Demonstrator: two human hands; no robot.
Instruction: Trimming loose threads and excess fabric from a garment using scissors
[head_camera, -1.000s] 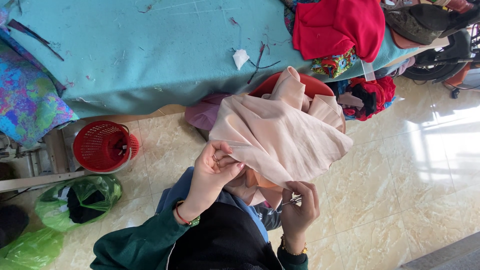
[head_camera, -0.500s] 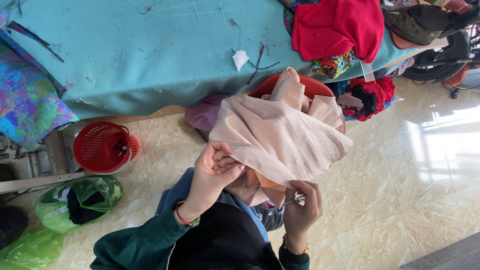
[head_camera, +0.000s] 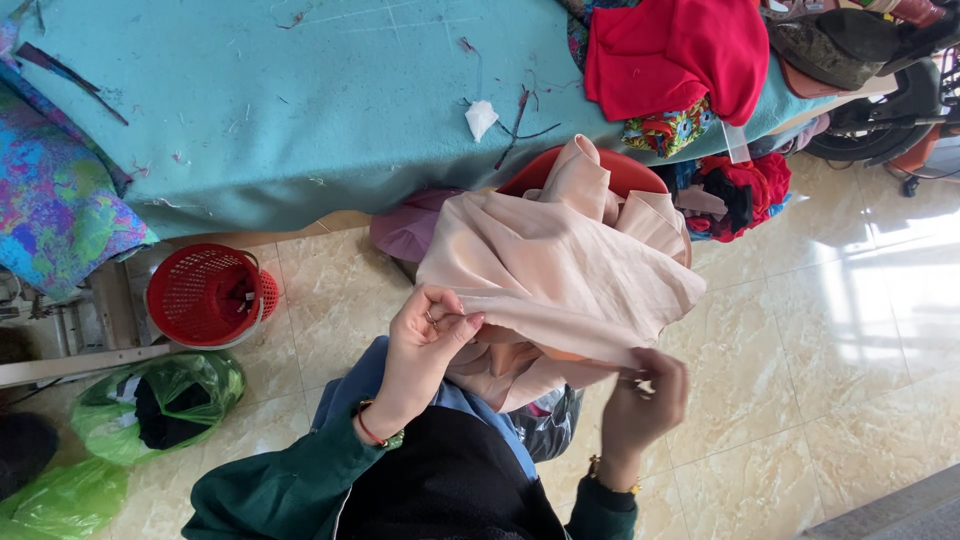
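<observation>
A peach-coloured cloth (head_camera: 560, 270) hangs over my lap and trails into a red basin (head_camera: 625, 175) under the table edge. My left hand (head_camera: 425, 345) pinches the cloth's near edge between thumb and fingers; a bracelet sits on that wrist. My right hand (head_camera: 645, 400) is closed at the cloth's lower right edge, with a small shiny tool just showing between its fingers. My dark green sleeves and dark lap fill the bottom of the view.
A table with a teal cover (head_camera: 300, 100) carries thread scraps, a red garment (head_camera: 675, 50) and patterned fabric (head_camera: 50, 210). On the tiled floor stand a red mesh basket (head_camera: 205, 295) and green plastic bags (head_camera: 160, 400).
My right hand has moved up from below the cloth to its edge and closed there. My left hand has kept its pinch and shifted only slightly.
</observation>
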